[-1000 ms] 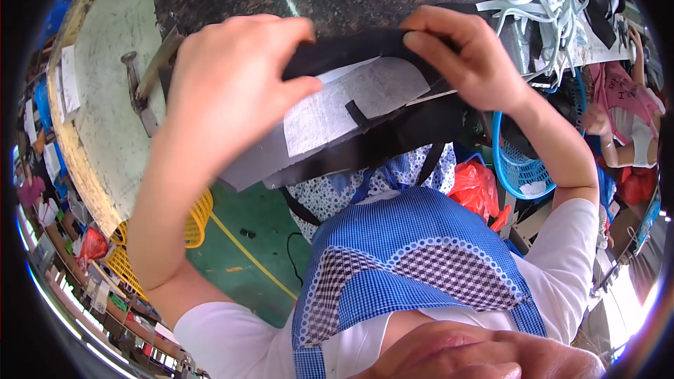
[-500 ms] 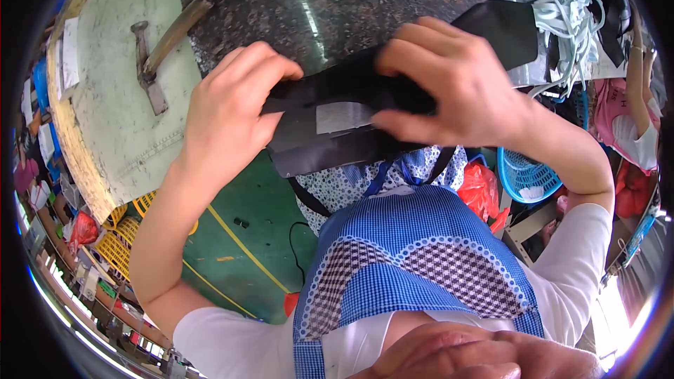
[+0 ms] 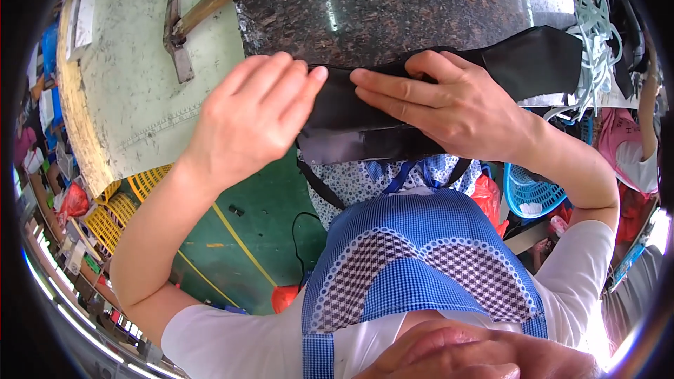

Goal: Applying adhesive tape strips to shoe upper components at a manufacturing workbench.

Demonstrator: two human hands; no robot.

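Fingers mostly together, left hand (image 3: 249,116) and right hand (image 3: 453,102) both touching black leather-like sheet (image 3: 340,109) beneath; pinch or press, can't tell. Long axis left-right, along granite-patterned slab's (image 3: 393,7) near edge.

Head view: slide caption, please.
Left hand and right hand on black sheet by dark slab; hammer to the left.

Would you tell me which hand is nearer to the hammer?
Left: the left hand, at the black material, is to the lower right of the hammer; the right hand, on the black material, is farther right.
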